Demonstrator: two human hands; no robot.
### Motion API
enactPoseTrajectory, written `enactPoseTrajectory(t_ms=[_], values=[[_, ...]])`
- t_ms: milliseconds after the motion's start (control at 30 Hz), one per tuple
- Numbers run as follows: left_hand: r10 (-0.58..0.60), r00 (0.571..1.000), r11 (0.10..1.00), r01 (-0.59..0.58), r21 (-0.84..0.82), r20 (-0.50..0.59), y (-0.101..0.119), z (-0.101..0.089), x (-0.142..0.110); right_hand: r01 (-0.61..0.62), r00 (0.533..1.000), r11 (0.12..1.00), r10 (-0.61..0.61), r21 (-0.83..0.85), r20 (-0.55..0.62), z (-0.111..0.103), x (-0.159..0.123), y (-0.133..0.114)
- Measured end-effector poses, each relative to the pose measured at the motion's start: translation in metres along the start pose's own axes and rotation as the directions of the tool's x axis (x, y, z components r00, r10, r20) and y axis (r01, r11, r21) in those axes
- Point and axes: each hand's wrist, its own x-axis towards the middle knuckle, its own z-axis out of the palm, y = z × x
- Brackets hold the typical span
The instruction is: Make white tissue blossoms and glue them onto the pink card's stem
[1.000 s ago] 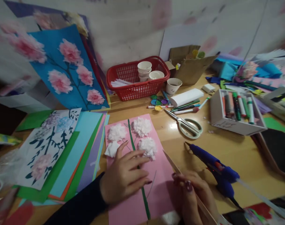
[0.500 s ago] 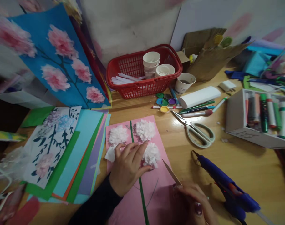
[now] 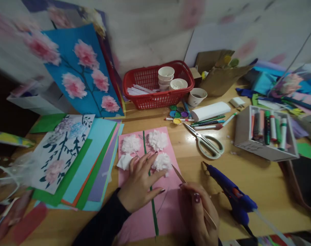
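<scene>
A pink sheet of paper [image 3: 170,208] lies in front of me with a painted green stem [image 3: 153,218] down its middle. White tissue-paper flowers [image 3: 157,140] sit on its upper half, and a flatter white tissue piece [image 3: 124,162] lies at its left edge. My left hand [image 3: 142,182] rests over the sheet with fingers spread, close beside the lower right flower [image 3: 162,161]. In my right hand [image 3: 200,208] is a thin pointed wooden stick [image 3: 179,174], its tip near that flower at the sheet's right edge.
A blue glue gun [image 3: 232,193] and scissors [image 3: 208,141] lie on the right, near a box of markers [image 3: 263,148]. Behind stand a red basket [image 3: 155,99] with paper cups, and a paper cup [image 3: 197,97]. Coloured sheets [image 3: 99,136] are fanned out on the left.
The camera view has shifted about. My left hand's fingers have spread from a more gathered pose beside the lower right flower. The stick's tip has come nearer to that flower.
</scene>
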Motion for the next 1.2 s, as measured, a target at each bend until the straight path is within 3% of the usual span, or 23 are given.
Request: enactPoseTrajectory(t_ms=[67, 167, 200, 267, 333, 367, 500, 567, 700, 900, 967, 1033, 1100, 1200], values=[[-0.021, 0.999, 0.999, 0.02, -0.025, -0.037, 0.0, -0.004, -0.008, -0.048, 0.999, 0.999, 0.049, 0.022, -0.024, 0.003, -0.001, 0.0], [-0.128, 0.964, 0.991, 0.116, -0.064, -0.232, -0.014, -0.015, -0.025, -0.074, 0.996, 0.996, 0.076, 0.052, -0.05, 0.005, -0.001, 0.001], [-0.204, 0.926, 0.979, 0.183, -0.093, -0.317, -0.021, -0.018, -0.03, -0.069, 0.996, 0.997, 0.072, 0.046, -0.058, 0.004, -0.001, 0.003], [-0.415, 0.806, 0.91, 0.363, -0.201, -0.422, -0.035, -0.022, -0.039, -0.053, 0.997, 0.999, 0.054, 0.007, -0.049, 0.002, 0.001, 0.006], [-0.585, 0.691, 0.811, 0.503, -0.298, -0.425, -0.045, -0.021, -0.043, -0.044, 0.999, 0.998, 0.044, -0.04, -0.017, 0.001, 0.005, 0.011], [-0.626, 0.664, 0.779, 0.545, -0.31, -0.408, -0.048, -0.02, -0.042, -0.046, 0.999, 0.997, 0.046, -0.055, -0.003, 0.0, 0.006, 0.013], [-0.663, 0.675, 0.745, 0.636, -0.2, -0.323, -0.048, -0.012, -0.032, -0.077, 0.997, 0.997, 0.077, -0.006, -0.005, 0.001, 0.008, 0.013], [-0.685, 0.657, 0.724, 0.663, -0.193, -0.314, -0.045, -0.009, -0.027, -0.106, 0.993, 0.993, 0.109, 0.053, -0.054, 0.002, 0.007, 0.009], [-0.712, 0.626, 0.699, 0.672, -0.243, -0.318, -0.041, -0.008, -0.023, -0.161, 0.974, 0.985, 0.168, 0.057, -0.15, 0.004, 0.002, 0.002], [-0.734, 0.626, 0.678, 0.649, -0.344, -0.266, -0.04, -0.006, -0.025, -0.203, 0.975, 0.978, 0.198, -0.044, -0.096, 0.003, 0.002, 0.007], [-0.73, 0.635, 0.681, 0.637, -0.361, -0.255, -0.039, -0.005, -0.027, -0.124, 0.992, 0.988, 0.121, -0.091, -0.036, 0.002, 0.004, 0.016], [-0.711, 0.655, 0.699, 0.616, -0.362, -0.258, -0.036, -0.007, -0.033, 0.032, 0.998, 0.987, -0.023, -0.157, 0.057, 0.001, 0.007, 0.029], [-0.691, 0.671, 0.719, 0.599, -0.353, -0.269, -0.031, -0.009, -0.043, 0.192, 0.979, 0.957, -0.171, -0.215, 0.115, 0.0, 0.01, 0.041], [-0.685, 0.672, 0.726, 0.597, -0.341, -0.281, -0.023, -0.01, -0.06, 0.329, 0.944, 0.905, -0.304, -0.271, 0.131, -0.002, 0.012, 0.051]])
